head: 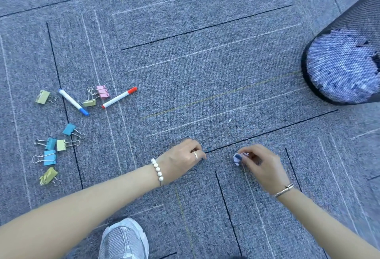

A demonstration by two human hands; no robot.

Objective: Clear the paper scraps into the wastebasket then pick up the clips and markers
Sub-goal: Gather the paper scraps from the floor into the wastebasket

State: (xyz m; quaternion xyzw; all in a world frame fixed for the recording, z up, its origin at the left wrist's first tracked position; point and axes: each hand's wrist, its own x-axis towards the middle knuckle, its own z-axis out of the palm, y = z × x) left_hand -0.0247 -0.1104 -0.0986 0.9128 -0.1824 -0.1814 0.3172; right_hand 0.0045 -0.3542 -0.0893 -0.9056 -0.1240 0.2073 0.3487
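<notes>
My right hand [261,164] is closed on a small bundle of white paper scraps [236,159] just above the carpet. My left hand [183,157] rests low on the carpet with its fingers curled under; whether it pinches anything is hidden. One tiny white scrap [230,120] lies on the carpet beyond both hands. A black mesh wastebasket [345,61] stands at the far right with torn paper showing through its wall. At the left lie a blue-capped marker [73,102], a red-capped marker [119,97] and several coloured binder clips, such as a blue clip [49,157] and a pink clip [102,91].
Grey carpet tiles [205,63] with dark seam lines cover the floor. My grey sneaker [124,240] is at the bottom edge, below my left forearm.
</notes>
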